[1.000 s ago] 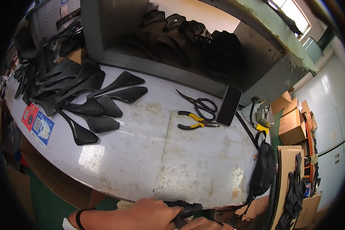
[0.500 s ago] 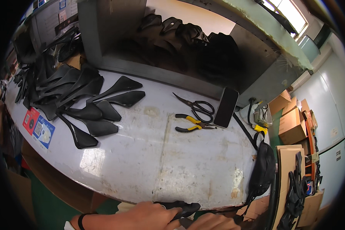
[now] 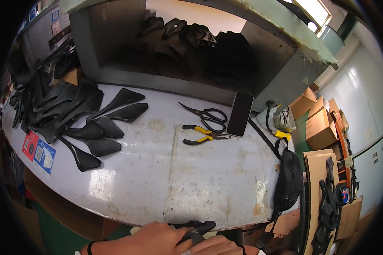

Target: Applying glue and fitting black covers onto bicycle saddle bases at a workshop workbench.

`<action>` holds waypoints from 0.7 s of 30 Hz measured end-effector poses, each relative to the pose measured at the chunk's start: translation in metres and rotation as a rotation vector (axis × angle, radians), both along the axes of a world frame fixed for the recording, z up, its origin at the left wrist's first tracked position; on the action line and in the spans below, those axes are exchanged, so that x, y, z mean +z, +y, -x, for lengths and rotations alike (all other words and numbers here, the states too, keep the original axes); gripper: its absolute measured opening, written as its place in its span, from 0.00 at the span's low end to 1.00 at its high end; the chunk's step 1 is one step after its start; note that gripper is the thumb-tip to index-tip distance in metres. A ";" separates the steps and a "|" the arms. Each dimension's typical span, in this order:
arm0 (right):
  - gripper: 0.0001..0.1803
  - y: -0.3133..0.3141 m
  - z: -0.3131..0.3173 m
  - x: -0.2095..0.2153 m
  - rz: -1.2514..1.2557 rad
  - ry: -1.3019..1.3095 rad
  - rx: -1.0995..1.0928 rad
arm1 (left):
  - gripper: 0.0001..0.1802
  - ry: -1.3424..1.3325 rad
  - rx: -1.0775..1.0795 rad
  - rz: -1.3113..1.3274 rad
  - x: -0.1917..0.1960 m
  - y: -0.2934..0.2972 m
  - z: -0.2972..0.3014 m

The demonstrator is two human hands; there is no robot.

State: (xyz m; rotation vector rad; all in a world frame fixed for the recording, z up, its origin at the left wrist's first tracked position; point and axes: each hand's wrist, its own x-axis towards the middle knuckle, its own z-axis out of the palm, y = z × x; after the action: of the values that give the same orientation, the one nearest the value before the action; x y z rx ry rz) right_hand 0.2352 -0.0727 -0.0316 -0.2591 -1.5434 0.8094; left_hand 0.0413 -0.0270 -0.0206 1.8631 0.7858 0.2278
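Observation:
At the table's near edge, my left hand (image 3: 157,239) is closed around a black moulded part (image 3: 204,228), whose far end sticks out past the fingers. Close beside it on the right, my right hand (image 3: 217,246) is curled with its fingers together, against the near side of the part. What lies in its fingers is hidden. Farther up the white tabletop (image 3: 136,182) are yellow-and-black pliers (image 3: 204,134), with black-handled scissors (image 3: 210,118) just beyond. A dark-screened phone (image 3: 240,114) lies to the right of the scissors.
Many flat black paddle-shaped parts (image 3: 87,131) are heaped on the left of the table. A grey metal box-like housing (image 3: 132,83) with black parts inside stands at the back. On the right edge lies a black pouch (image 3: 289,180); cardboard boxes (image 3: 323,129) stand beyond.
The view has shifted, so the table things sit slightly farther left. My right hand has come closer to the left one, and the black part's far end is tilted up more.

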 end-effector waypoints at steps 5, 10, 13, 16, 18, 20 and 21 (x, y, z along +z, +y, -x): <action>0.14 -0.007 0.004 -0.011 -0.178 0.169 0.137 | 0.11 -0.036 0.013 0.037 0.004 0.004 0.001; 0.14 0.010 0.012 0.004 -0.210 -0.057 0.104 | 0.11 -0.013 -0.022 0.001 0.000 0.001 0.009; 0.14 0.010 0.018 -0.001 -0.091 0.110 0.101 | 0.12 0.013 -0.071 0.018 -0.001 0.003 0.013; 0.13 0.007 0.008 -0.010 -0.166 0.053 0.099 | 0.18 -0.045 -0.085 -0.135 0.005 0.006 0.024; 0.13 0.002 -0.003 -0.012 -0.206 -0.056 0.091 | 0.23 -0.136 -0.078 -0.311 0.021 0.001 0.051; 0.14 0.001 -0.007 -0.006 -0.215 -0.054 0.078 | 0.32 0.000 -0.293 -0.058 0.042 -0.008 0.089; 0.14 -0.001 -0.011 -0.006 -0.209 -0.090 0.054 | 0.32 -0.012 -0.330 -0.051 0.032 -0.007 0.087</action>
State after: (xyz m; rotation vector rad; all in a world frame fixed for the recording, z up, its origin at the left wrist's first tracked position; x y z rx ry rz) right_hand 0.2460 -0.0738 -0.0374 -0.1021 -1.7123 0.6790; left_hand -0.0455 -0.0337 0.0110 2.0045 0.4576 0.0496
